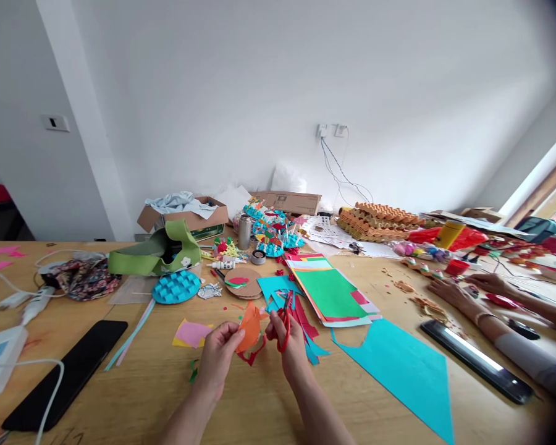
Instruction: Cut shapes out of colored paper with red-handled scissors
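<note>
My left hand pinches a piece of orange paper between thumb and fingers, above the table. Close beside it, my right hand is closed around red-handled scissors, whose blades point up and away from me. Whether the blades touch the orange paper I cannot tell. Red and blue paper scraps lie behind and beside the scissors. A round cardboard disc with red and green paper pieces on it lies farther back. To the left rest pink and yellow paper pieces.
A stack of coloured sheets and a large blue sheet lie on the right. A co-worker's hands are at the far right. A black phone, white power strip and cables occupy the left; egg trays stand at the back.
</note>
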